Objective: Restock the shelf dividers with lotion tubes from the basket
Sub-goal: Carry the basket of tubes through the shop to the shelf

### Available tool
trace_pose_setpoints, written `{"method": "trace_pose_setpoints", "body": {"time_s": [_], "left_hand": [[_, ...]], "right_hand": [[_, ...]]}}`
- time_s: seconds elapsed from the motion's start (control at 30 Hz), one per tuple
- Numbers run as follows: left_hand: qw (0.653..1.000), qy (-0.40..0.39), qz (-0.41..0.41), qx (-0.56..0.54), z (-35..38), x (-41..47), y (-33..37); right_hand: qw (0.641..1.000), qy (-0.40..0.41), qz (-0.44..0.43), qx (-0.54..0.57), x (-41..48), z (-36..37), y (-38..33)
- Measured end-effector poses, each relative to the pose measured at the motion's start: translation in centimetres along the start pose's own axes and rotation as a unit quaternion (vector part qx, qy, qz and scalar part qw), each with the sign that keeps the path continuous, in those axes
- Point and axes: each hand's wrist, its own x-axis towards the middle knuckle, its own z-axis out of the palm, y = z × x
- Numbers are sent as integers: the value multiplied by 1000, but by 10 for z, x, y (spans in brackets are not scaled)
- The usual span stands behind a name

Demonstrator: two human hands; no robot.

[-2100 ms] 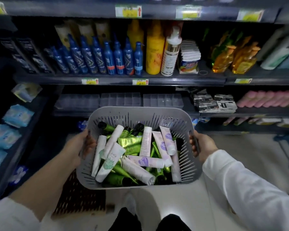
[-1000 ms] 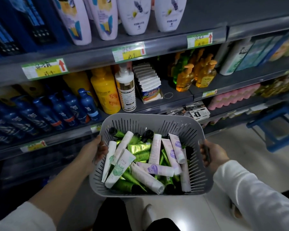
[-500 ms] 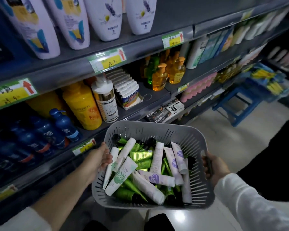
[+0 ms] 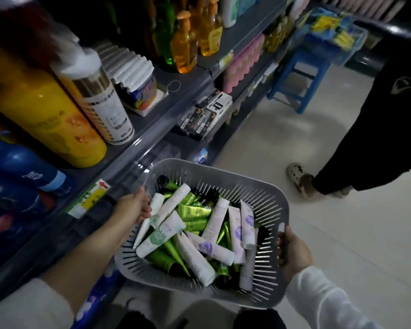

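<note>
I hold a grey slatted basket [image 4: 268,198] in front of me, tilted, close to the shelves on the left. My left hand [image 4: 134,207] grips its left rim and my right hand [image 4: 293,254] grips its right rim. Inside lie several lotion tubes: white ones with green print [image 4: 163,235], pale ones with purple print [image 4: 211,249] and shiny green ones [image 4: 193,211], piled loosely. The clear shelf dividers are not in view.
Shelves [image 4: 152,129] on the left carry yellow bottles [image 4: 40,110], a white pump bottle [image 4: 105,108], blue bottles [image 4: 17,167] and dark boxes [image 4: 204,117]. A blue stool [image 4: 299,79] stands down the aisle. Another person's dark-clad leg and shoe [image 4: 301,180] are on the floor at right.
The view has swung to the right along the aisle and closer to the shelf. The basket stays in both hands. Another person's leg has come into view at right.
</note>
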Motion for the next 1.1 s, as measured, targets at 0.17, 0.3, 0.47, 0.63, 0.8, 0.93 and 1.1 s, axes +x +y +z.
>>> {"method": "trace_pose_setpoints", "body": {"time_s": [0.17, 0.3, 0.47, 0.63, 0.8, 0.93, 1.1], "left_hand": [[999, 7, 11, 36, 23, 48, -59], [997, 12, 37, 64, 42, 90, -105], [995, 2, 65, 78, 68, 147, -150], [992, -13, 98, 83, 84, 191, -182], [992, -8, 102, 74, 84, 226, -208], [991, -2, 105, 88, 77, 243, -212], [989, -7, 104, 108, 75, 265, -211]], "right_hand": [[1000, 13, 1, 27, 67, -2, 60], [1000, 16, -18, 18, 121, -3, 101], [999, 7, -25, 33, 184, -5, 148], [998, -12, -29, 53, 231, -5, 184], [995, -46, -32, 88, 251, 2, 206], [992, -51, -36, 109, 247, 9, 207], [992, -34, -66, 104, 242, 24, 212]]}}
